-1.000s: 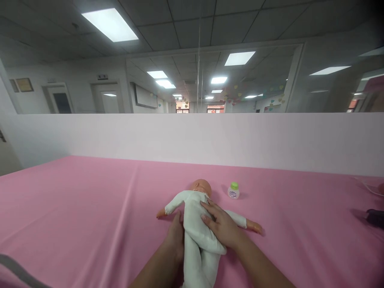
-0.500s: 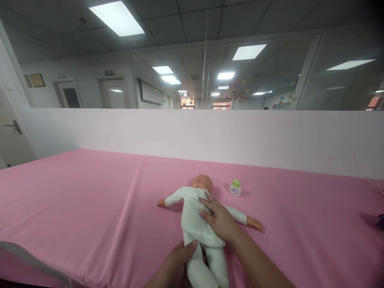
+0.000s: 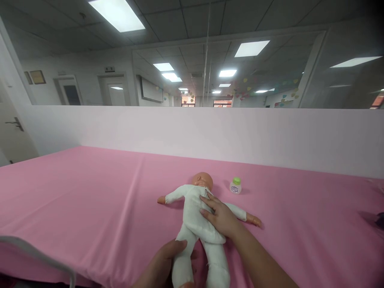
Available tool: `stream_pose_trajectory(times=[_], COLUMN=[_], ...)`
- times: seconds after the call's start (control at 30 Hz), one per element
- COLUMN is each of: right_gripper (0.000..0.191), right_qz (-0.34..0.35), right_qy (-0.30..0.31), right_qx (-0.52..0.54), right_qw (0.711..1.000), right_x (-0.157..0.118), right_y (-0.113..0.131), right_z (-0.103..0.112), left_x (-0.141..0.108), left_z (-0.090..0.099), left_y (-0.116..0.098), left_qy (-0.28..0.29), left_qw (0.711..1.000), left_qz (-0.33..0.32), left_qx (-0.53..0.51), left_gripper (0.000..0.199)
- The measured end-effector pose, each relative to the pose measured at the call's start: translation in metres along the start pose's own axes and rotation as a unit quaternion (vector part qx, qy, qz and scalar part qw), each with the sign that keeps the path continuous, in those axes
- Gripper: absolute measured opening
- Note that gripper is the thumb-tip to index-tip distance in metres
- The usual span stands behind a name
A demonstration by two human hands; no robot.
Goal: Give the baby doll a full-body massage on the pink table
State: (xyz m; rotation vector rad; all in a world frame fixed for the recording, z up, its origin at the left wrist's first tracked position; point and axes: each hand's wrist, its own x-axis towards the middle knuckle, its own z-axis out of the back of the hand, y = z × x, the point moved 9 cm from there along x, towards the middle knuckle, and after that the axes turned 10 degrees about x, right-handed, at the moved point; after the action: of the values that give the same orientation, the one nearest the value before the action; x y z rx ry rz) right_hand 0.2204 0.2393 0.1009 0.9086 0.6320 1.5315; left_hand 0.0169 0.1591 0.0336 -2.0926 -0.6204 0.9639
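Observation:
A baby doll (image 3: 192, 212) with a white cloth body lies on the pink sheet, its arms spread and its bare head turned aside. Across its torso rests my right hand (image 3: 220, 214), open, with fingers apart on the cloth. My left hand (image 3: 168, 258) is closed around the doll's leg on the left, thumb on top; its other fingers are hidden behind the leg. A small clear jar (image 3: 235, 188) with a green lid stands beyond the doll's arm on the right.
The pink sheet (image 3: 75, 200) covers a wide surface, backed by a low white wall (image 3: 192, 128) with glass above. A grey rail (image 3: 39, 254) curves at the lower left. A dark object (image 3: 380, 221) sits at the right edge.
My left hand has moved to the left with the doll's leg, and the legs are now further apart. My right hand stays on the torso.

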Motion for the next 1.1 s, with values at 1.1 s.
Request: stream_pose_trajectory(times=[1.1], right_gripper=[0.056], right_qz=[-0.028], right_qy=[0.061], right_qx=[-0.06], right_qw=[0.996], right_x=[-0.019], right_y=[0.024], right_z=[-0.012], left_x=[-0.002], left_z=[-0.058], left_y=[-0.093], left_qy=[-0.056], left_qw=[0.525], left_qz=[-0.35], left_qx=[0.774], left_gripper=[0.068])
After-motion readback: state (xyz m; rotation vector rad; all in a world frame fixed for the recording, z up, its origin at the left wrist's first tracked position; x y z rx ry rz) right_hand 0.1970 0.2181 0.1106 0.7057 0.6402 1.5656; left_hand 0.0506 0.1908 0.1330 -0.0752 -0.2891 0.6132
